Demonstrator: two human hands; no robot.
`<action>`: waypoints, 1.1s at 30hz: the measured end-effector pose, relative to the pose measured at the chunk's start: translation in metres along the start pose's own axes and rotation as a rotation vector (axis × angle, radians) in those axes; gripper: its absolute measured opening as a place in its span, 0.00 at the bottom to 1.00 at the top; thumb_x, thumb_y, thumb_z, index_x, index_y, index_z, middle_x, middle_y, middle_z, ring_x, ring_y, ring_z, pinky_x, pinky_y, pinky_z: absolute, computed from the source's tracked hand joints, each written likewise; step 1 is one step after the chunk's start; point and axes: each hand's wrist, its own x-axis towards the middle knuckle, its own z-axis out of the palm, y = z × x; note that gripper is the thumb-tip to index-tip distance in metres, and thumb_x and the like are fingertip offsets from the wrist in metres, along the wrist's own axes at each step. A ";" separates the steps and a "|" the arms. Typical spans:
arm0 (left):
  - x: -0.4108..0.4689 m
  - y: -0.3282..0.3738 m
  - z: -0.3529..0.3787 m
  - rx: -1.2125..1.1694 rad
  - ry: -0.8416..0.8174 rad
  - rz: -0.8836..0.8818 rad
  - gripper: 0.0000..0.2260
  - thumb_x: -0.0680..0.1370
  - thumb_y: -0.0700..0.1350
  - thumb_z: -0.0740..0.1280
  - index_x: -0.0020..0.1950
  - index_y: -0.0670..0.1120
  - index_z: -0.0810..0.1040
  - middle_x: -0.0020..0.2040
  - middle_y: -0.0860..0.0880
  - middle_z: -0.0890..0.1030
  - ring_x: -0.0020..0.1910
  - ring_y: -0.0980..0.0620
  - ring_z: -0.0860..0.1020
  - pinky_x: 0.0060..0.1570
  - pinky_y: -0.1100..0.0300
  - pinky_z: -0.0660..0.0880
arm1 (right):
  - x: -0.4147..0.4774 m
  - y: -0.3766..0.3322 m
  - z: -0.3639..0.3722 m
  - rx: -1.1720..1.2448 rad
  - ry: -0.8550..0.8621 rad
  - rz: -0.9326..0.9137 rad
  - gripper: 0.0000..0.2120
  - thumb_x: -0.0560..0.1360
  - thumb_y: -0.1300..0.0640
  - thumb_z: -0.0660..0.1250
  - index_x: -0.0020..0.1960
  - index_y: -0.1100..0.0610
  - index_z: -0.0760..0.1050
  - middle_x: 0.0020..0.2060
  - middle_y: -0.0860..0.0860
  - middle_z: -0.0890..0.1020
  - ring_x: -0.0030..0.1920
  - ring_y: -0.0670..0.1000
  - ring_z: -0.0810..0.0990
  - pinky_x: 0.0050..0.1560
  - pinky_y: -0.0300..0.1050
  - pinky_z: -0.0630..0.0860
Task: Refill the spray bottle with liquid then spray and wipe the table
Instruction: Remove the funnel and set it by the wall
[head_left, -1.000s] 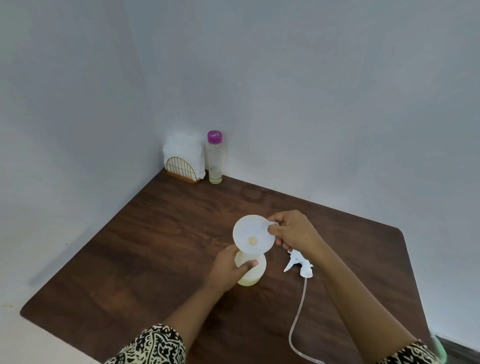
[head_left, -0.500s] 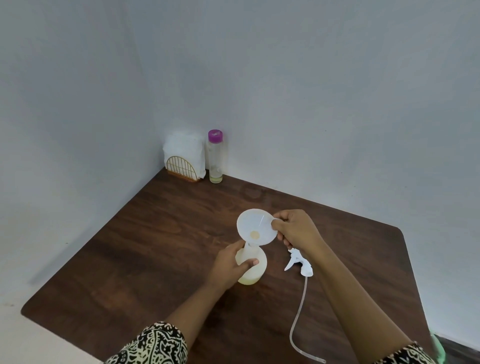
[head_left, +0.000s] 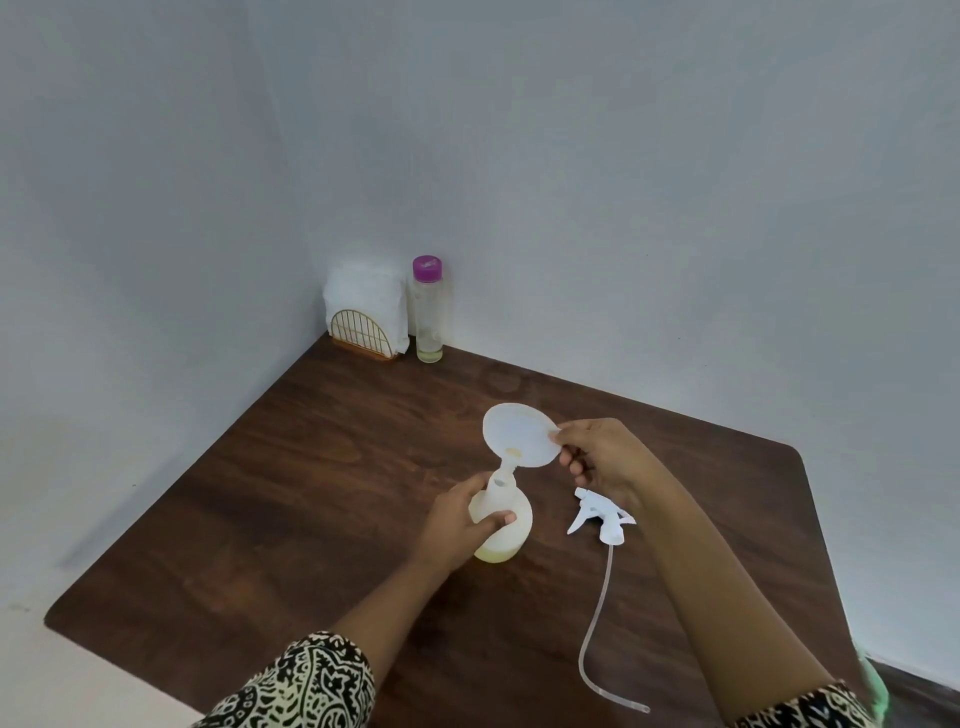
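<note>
left hand (head_left: 457, 525) grips upright spray bottle (head_left: 503, 525) at desk (head_left: 311, 493) centre | right hand (head_left: 597, 457) pinches tilted funnel (head_left: 519, 435), spout at neck | sprayer head (head_left: 602, 519) lies just right, nearest right hand

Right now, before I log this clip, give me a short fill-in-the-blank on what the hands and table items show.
1. The right hand holds a white ____ by its rim.
2. The left hand steadies the spray bottle, which stands ____ on the table.
3. The spray head lies on the table with its ____ trailing toward the person.
4. The clear bottle in the corner has a ____ cap.

Missing: funnel; upright; tube; purple
</note>
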 end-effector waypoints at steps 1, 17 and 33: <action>0.000 0.000 0.000 -0.001 -0.003 -0.002 0.26 0.71 0.57 0.73 0.68 0.53 0.73 0.63 0.54 0.77 0.61 0.53 0.74 0.59 0.53 0.75 | 0.000 -0.001 -0.003 0.031 -0.004 0.003 0.06 0.78 0.63 0.64 0.47 0.62 0.79 0.23 0.51 0.74 0.20 0.44 0.69 0.21 0.35 0.68; 0.030 -0.046 -0.056 0.271 0.075 -0.191 0.31 0.76 0.68 0.55 0.76 0.57 0.61 0.78 0.51 0.59 0.78 0.49 0.49 0.74 0.43 0.43 | 0.053 -0.014 -0.021 0.423 0.011 -0.094 0.07 0.80 0.61 0.62 0.43 0.60 0.71 0.30 0.53 0.84 0.28 0.44 0.80 0.30 0.36 0.79; 0.065 -0.084 -0.025 0.808 0.201 -0.147 0.32 0.75 0.66 0.41 0.78 0.58 0.54 0.79 0.50 0.56 0.78 0.46 0.51 0.73 0.39 0.48 | 0.243 0.025 0.003 -1.446 0.202 -0.689 0.08 0.76 0.65 0.59 0.52 0.60 0.73 0.41 0.56 0.79 0.39 0.58 0.77 0.36 0.46 0.65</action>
